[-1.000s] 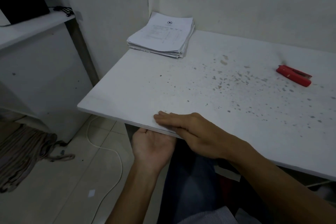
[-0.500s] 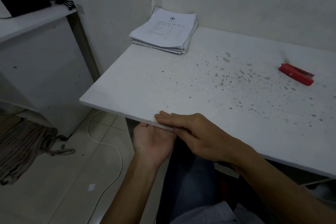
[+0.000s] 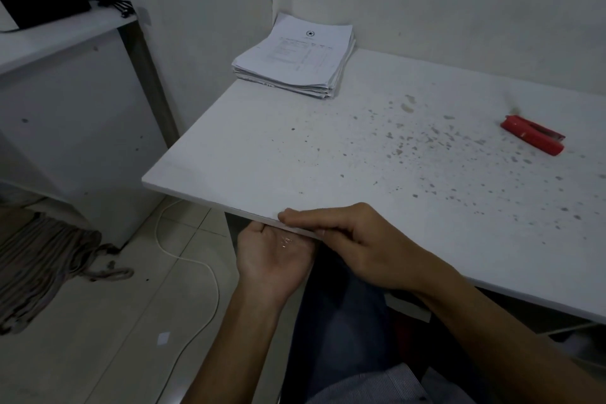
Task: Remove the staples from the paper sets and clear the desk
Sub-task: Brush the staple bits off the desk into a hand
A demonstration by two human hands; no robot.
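Note:
A stack of printed paper sets (image 3: pixel 296 57) lies in the desk's far left corner against the wall. A red stapler (image 3: pixel 533 138) rests at the right on the white, speckled desk (image 3: pixel 295 157). My left hand (image 3: pixel 272 257) is cupped palm up just under the desk's front edge, with a few small shiny staples (image 3: pixel 286 241) lying in the palm. My right hand (image 3: pixel 347 239) lies flat on the desk's front edge, fingers together and pointing left, right above the cupped palm.
Left of the desk stands a white shelf unit (image 3: pixel 65 82) with a black box on top. On the tiled floor lie a white cable (image 3: pixel 196 264), a heap of grey cloth (image 3: pixel 42 259) and a small paper scrap (image 3: pixel 163 338). My legs are under the desk.
My right hand has slid slightly back over the desk's front edge, and small staples now show in my left palm. The view has shifted a little.

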